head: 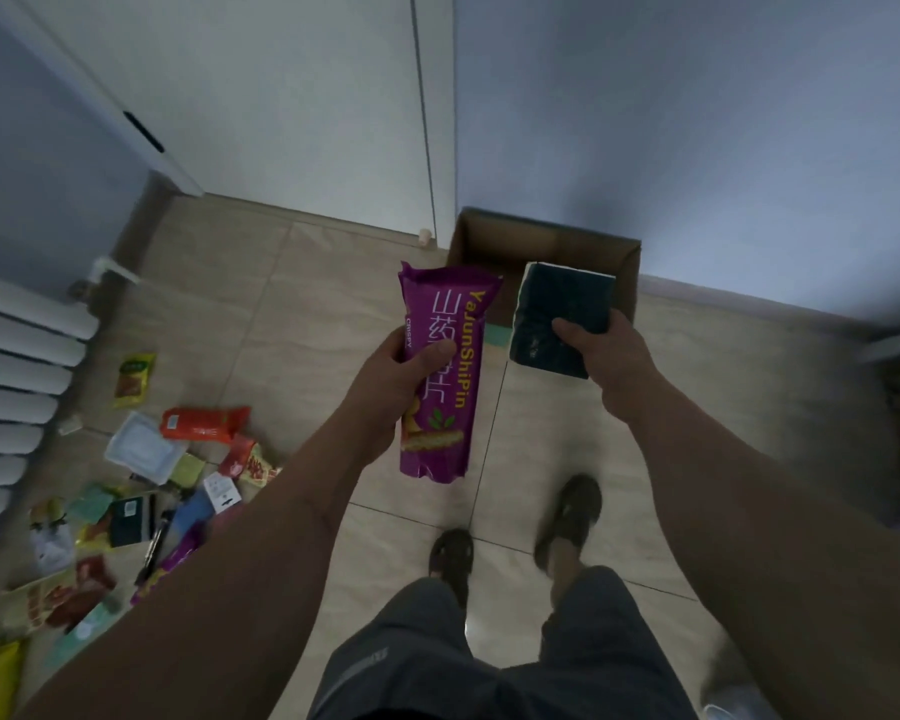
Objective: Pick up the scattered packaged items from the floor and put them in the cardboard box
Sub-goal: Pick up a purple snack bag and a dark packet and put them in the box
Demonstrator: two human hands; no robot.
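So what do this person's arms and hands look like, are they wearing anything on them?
Both arms are bare all the way up: no sleeves, gloves, watch or rings show on the left hand or the right hand.

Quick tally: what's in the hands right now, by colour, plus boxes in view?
Purple snack packet, in the left hand: 1
Dark block-shaped pack, in the right hand: 1
Cardboard box, open, on the floor: 1
Total: 3
The floor pile is too jumbled to count.
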